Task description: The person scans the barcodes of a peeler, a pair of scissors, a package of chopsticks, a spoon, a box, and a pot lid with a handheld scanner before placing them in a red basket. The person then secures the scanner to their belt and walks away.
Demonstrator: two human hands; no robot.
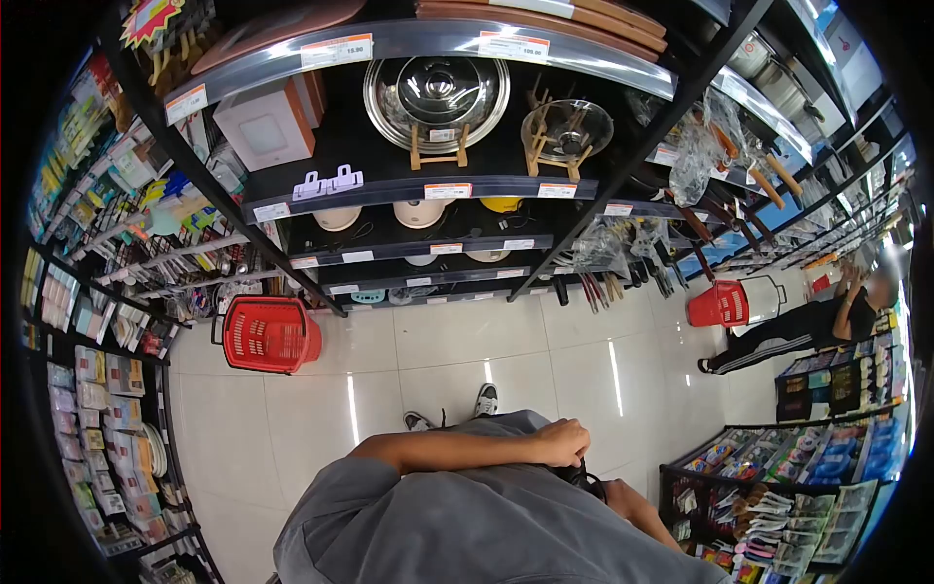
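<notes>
Close to the body, over the grey shirt [467, 526], my left hand [561, 443] is closed around a thin black cord or strap [582, 473]. My right hand [623, 494] lies just beside it, partly hidden behind the black item and the shirt, so its fingers do not show clearly. Both hands are at waist height, above the floor and away from the shelves.
Ahead stands a shelf [409, 187] with glass lids [438, 92], a white box [263, 127] and pans. A red basket [268, 334] is on the floor at left, another [718, 304] at right near a person [827, 321]. Racks of packaged goods line both sides.
</notes>
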